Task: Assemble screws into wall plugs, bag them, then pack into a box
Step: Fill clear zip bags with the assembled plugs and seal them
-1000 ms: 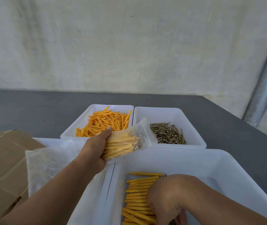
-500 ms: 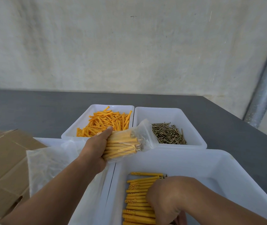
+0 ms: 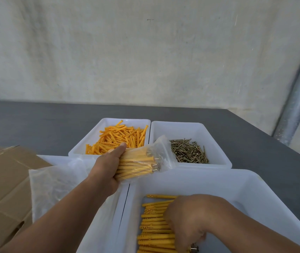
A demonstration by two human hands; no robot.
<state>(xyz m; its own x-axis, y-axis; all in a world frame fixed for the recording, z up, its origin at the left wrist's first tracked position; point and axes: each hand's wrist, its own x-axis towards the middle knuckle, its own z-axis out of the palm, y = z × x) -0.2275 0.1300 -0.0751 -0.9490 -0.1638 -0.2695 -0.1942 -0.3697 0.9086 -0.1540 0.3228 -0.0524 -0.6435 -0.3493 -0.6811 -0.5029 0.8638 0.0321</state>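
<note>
Left hand [image 3: 107,168]: fingers wrapped round a clear plastic bag of yellow screw-fitted wall plugs [image 3: 141,164], held over the near edge of the 2 small white trays, loose orange plugs [image 3: 120,136] and brass screws [image 3: 189,152]. Right hand [image 3: 187,221]: fingers curled down onto assembled yellow plugs [image 3: 154,225] in the large white bin [image 3: 236,189]; can't tell if they grip. Flattened brown cardboard box [image 3: 3,179] at left on the grey desk [image 3: 36,125].

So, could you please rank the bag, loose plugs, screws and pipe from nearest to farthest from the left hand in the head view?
1. Bag, gripped by the left hand.
2. Loose plugs, just beyond it.
3. Screws, further right.
4. Pipe, far right.
</note>
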